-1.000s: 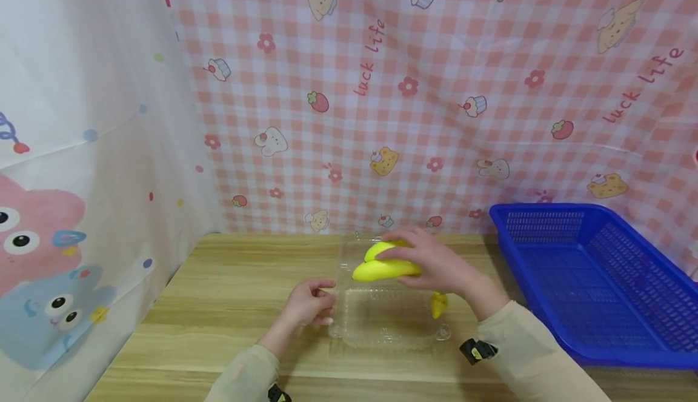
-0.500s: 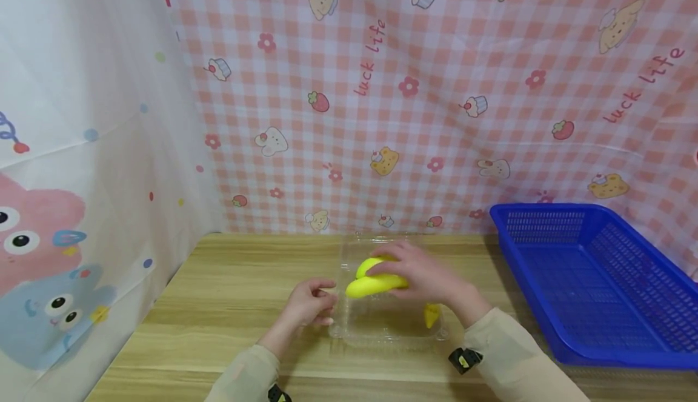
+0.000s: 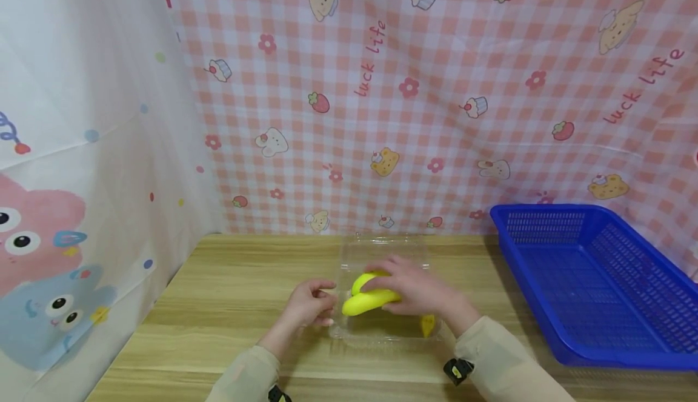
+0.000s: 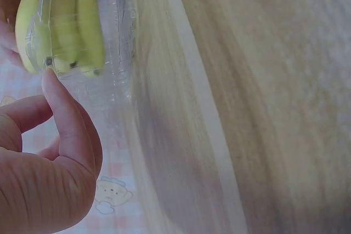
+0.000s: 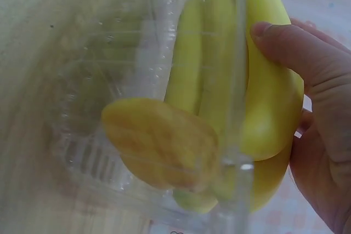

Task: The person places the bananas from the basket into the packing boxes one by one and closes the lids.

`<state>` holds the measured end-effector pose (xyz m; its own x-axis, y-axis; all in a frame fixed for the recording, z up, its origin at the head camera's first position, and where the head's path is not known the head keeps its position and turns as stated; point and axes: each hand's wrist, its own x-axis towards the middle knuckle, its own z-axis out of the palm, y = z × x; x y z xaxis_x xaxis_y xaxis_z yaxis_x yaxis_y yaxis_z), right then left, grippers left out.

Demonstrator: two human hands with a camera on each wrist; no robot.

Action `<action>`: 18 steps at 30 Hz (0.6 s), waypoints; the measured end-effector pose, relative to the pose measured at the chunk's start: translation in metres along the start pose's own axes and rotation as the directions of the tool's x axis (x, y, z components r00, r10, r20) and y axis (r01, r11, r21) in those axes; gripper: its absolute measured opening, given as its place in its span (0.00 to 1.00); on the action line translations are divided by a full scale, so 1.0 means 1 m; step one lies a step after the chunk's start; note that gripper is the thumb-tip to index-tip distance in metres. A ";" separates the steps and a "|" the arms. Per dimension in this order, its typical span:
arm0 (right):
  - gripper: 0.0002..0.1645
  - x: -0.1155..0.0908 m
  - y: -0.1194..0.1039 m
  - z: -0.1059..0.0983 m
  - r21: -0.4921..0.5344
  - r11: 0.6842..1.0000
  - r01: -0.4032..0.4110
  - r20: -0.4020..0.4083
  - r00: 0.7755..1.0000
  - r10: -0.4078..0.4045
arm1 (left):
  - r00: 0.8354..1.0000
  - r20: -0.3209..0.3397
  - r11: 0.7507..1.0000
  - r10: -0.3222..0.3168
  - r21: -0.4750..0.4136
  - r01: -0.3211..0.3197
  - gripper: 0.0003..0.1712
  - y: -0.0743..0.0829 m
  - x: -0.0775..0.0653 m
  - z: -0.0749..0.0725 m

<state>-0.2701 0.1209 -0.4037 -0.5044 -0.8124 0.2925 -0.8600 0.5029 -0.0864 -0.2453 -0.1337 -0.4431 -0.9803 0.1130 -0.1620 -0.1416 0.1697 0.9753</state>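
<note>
While the right hand (image 3: 411, 287) grips them from above, the yellow bananas (image 3: 371, 302) sit partly down within the clear box (image 3: 382, 340) in the middle of the table (image 3: 245, 281). Both wrist views show several of them side by side through the box's clear wall; whether they touch its floor cannot be told. Their tips point towards the left hand (image 3: 311, 305), and the stem (image 5: 162, 146), blunt and brownish yellow, lies at the opposite end, by the right side of the box. The right thumb presses on the outermost banana in the right wrist view, with the other fingers curved round the far side. Beside the box's left edge, the left hand has its fingers loosely bent, a gap between thumb and forefinger, and a fingertip at the clear wall; whether it touches cannot be told. Behind the box, its clear lid (image 3: 384, 250) is laid back on the side away from the person. Both sleeves (image 3: 504, 353) are pale beige, with a black device (image 3: 458, 370) at each wrist. To the right, well apart from the box, lies a blue basket (image 3: 627, 358). A pink checked cloth (image 3: 349, 135) hangs behind the table, and a white cloth (image 3: 136, 177) with cartoon prints hangs along the left.
</note>
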 end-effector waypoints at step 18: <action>0.30 -0.002 -0.003 0.012 0.019 1.000 -0.024 0.047 0.999 0.023 | 1.000 0.001 1.000 0.011 -0.012 -0.011 0.24 -0.002 0.001 0.000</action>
<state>-0.2671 0.1172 -0.4149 -0.5274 -0.8135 0.2452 -0.8489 0.5168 -0.1113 -0.2463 -0.1336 -0.4453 -0.9816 0.1162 -0.1514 -0.1325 0.1564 0.9788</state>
